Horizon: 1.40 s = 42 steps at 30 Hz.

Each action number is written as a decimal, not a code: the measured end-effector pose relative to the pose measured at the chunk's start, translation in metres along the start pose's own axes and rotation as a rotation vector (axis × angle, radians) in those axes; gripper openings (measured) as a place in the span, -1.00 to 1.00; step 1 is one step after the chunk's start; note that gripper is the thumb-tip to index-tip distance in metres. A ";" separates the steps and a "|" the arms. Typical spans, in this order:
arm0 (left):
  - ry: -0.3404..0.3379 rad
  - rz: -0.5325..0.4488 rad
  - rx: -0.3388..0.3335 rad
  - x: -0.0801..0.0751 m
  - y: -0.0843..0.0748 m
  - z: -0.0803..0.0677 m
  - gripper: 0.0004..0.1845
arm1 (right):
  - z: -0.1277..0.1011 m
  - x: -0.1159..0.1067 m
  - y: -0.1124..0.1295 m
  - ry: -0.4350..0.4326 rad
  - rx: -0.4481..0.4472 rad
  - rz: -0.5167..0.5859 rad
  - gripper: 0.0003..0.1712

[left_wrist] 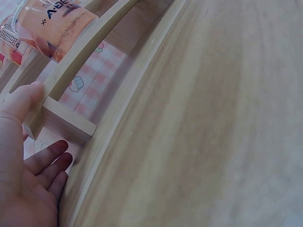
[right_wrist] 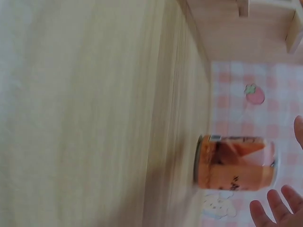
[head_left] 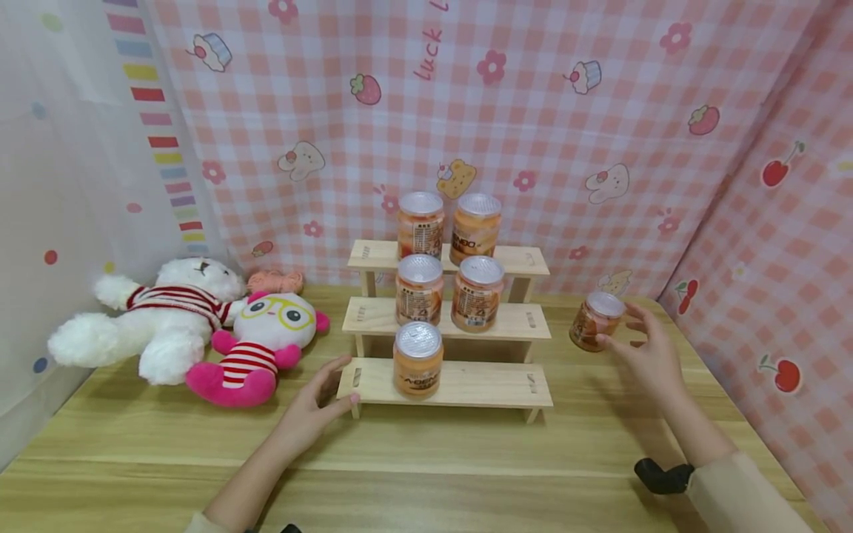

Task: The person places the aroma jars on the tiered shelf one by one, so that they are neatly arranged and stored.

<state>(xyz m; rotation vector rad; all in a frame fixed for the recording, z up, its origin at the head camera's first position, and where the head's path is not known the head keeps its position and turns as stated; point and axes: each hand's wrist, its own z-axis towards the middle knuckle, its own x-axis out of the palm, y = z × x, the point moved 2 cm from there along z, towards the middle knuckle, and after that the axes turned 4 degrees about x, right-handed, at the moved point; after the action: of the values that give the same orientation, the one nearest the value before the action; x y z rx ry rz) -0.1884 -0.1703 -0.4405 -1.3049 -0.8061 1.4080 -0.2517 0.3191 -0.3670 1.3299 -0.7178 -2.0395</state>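
Stepped pale-wood display shelf (head_left: 460, 381), three tiers high, is set at the middle of the light wooden surface (head_left: 426, 474) toward its back edge, with five orange silver-lidded jars on it. Its bottom tier's left end is touched by the left hand (head_left: 313, 403), fingers straight. A sixth orange jar (head_left: 595, 320) stands apart near the right edge, beside the spread, empty grip of the right hand (head_left: 649, 348). A careless nudge could likely tip that jar.

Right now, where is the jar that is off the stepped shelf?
In the head view the loose jar stands on the table, right of the wooden shelf, by the right hand.
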 end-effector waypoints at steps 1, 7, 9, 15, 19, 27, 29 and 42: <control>-0.001 0.000 0.001 0.000 0.000 0.000 -0.32 | 0.002 0.000 -0.002 0.005 0.004 -0.005 -0.13; -0.007 -0.001 0.008 -0.001 0.001 -0.001 -0.32 | 0.014 0.006 -0.017 0.047 0.044 0.000 -0.06; -0.007 0.002 0.005 -0.001 0.002 -0.001 -0.33 | 0.017 0.008 -0.021 0.055 0.058 -0.002 -0.05; -0.010 0.005 -0.007 0.000 0.002 -0.002 -0.33 | 0.023 0.012 -0.029 0.077 0.088 0.007 -0.02; -0.009 0.009 -0.006 -0.001 0.002 -0.001 -0.32 | 0.027 0.016 -0.034 0.102 0.113 0.040 0.01; -0.003 0.009 -0.011 -0.001 0.001 0.000 -0.32 | 0.032 0.026 -0.041 0.093 0.154 0.078 0.03; -0.003 0.009 -0.009 -0.001 0.002 0.000 -0.32 | 0.032 0.028 -0.041 0.085 0.171 0.089 0.04; -0.001 0.007 -0.009 -0.001 0.002 0.001 -0.31 | 0.030 0.033 -0.037 0.003 0.175 0.097 -0.04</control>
<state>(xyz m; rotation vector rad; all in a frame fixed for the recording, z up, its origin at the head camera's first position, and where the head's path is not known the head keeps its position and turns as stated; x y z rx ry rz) -0.1900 -0.1713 -0.4424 -1.3151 -0.8105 1.4118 -0.2968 0.3237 -0.4032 1.3660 -0.9595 -1.9333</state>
